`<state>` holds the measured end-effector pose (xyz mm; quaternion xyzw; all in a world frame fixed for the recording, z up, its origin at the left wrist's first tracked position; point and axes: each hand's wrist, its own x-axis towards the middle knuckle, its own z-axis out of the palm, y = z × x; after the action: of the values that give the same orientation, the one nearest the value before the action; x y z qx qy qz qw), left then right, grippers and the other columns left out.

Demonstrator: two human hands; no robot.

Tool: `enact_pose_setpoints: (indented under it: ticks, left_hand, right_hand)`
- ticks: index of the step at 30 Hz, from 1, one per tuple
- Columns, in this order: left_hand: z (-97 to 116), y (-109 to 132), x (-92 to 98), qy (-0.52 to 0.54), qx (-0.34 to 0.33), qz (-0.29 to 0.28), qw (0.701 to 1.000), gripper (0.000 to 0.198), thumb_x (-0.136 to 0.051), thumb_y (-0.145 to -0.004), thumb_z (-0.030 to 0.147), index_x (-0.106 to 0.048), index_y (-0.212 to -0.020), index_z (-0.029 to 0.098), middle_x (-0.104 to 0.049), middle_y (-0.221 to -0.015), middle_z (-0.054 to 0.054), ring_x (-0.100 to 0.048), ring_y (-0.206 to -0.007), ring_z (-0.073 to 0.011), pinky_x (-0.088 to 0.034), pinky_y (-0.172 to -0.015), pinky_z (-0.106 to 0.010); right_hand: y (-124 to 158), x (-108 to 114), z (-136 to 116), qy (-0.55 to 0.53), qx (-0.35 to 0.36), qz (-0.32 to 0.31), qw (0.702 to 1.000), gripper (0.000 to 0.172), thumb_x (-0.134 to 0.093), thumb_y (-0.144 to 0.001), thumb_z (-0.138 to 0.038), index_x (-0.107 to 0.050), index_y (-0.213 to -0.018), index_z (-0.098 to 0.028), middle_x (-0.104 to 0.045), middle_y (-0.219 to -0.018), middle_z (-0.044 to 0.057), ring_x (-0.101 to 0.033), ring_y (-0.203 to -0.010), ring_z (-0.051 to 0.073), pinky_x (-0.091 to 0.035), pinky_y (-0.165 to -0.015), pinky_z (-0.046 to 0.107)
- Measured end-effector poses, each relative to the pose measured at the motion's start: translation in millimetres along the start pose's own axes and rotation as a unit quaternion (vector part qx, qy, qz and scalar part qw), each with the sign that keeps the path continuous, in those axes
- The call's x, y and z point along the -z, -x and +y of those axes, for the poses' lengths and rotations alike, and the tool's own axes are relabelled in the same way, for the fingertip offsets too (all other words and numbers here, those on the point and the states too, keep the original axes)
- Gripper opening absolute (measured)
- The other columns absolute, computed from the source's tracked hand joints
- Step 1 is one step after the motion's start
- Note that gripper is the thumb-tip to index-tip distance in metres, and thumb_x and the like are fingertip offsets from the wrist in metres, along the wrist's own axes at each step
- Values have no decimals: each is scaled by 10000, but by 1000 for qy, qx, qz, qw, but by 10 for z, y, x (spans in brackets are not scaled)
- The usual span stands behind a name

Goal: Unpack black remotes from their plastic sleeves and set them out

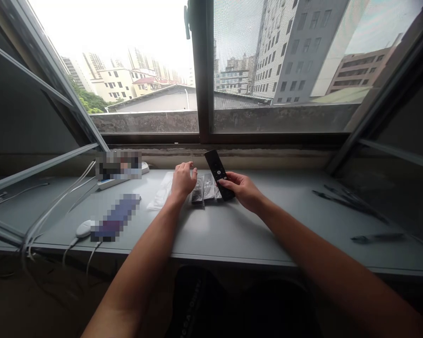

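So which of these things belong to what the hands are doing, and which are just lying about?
Likely belong:
black remote, in the right hand
clear plastic packets, beside the left hand

Apparently just lying about:
white power strip
round white puck
dark cables

Left windowpane (137,61) glares white; lower corners sink into shadow; edges stretch.

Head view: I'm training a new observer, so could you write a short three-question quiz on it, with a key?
1. What does the right grip hold? A: a cable; B: a black remote; C: a cup.
2. True or false: a window stands beyond the desk.
3. In a few words, what lies on the desk between the left grip and the right grip?

Key: 1. B. 2. True. 3. Clear plastic packets.
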<state>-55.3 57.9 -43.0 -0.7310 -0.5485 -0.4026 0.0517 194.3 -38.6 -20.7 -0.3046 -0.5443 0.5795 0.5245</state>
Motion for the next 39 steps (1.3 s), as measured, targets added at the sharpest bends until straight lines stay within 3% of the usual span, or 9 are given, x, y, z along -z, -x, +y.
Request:
enact_pose_setpoints:
  ticks: [5,9,13,16,23,28,33,39]
  left_hand:
    - [-4,-2,2,-1,3,0,1000,306,-567,-1066,279,-704,-1323,186,-757,-1288,-163,-626,-1270,-374,-494,-1159,-540]
    - [-4,0,5,-4,3,-2,1000,317,-566,-1069,290,-707,-1327,172,-757,-1288,-170,-621,-1281,-375,-494,-1164,-535]
    - [-3,1,5,-7,4,-4,1000,321,-553,-1077,301,-715,-1323,172,-756,-1296,-166,-620,-1289,-370,-493,-1173,-525]
    - [3,2,11,-8,5,-5,1000,316,-543,-1080,302,-723,-1310,183,-762,-1287,-157,-622,-1286,-369,-491,-1177,-527]
    - [9,2,20,-3,6,-6,1000,306,-547,-1075,307,-733,-1295,203,-763,-1289,-155,-625,-1297,-373,-503,-1170,-538]
    - [17,3,20,-1,11,-11,1000,302,-549,-1075,309,-735,-1293,213,-760,-1294,-157,-622,-1307,-369,-502,-1173,-546]
    - [23,9,23,-4,13,-14,1000,302,-536,-1083,319,-736,-1286,219,-756,-1302,-157,-614,-1316,-373,-506,-1164,-551]
    - [17,8,25,-6,11,-15,1000,292,-543,-1078,309,-742,-1268,209,-762,-1297,-157,-622,-1300,-370,-509,-1165,-547]
  right_hand:
    - [11,-5,-23,-30,-41,28,998,739,-963,-852,-391,-698,-1536,-309,-825,-990,21,-774,-914,211,-633,-781,317]
    - [40,-35,-98,-17,-68,-13,997,523,-853,-959,-392,-767,-1454,-247,-835,-993,64,-768,-776,194,-598,-602,276]
    - [90,-94,-198,-44,-108,-35,993,424,-721,-1064,-457,-778,-1388,-190,-853,-1069,140,-833,-916,267,-681,-718,346]
    - [110,-113,-236,-63,-138,-51,987,543,-544,-1130,-600,-780,-1375,-177,-843,-1208,182,-836,-1045,317,-700,-820,428]
    - [80,-52,-189,-68,-141,-112,981,790,-435,-1055,-844,-786,-1352,-202,-805,-1372,187,-780,-1259,388,-661,-946,507]
    - [84,-52,-197,-75,-127,-125,981,758,-436,-1059,-836,-770,-1347,-219,-788,-1419,171,-757,-1303,378,-651,-945,495]
    - [107,-78,-231,-85,-115,-117,983,748,-497,-1045,-834,-781,-1366,-221,-820,-1332,170,-776,-1237,379,-654,-926,503]
    - [98,-76,-164,-60,-71,-66,993,482,-905,-908,-501,-743,-1304,-278,-845,-1222,97,-811,-1142,307,-650,-972,464]
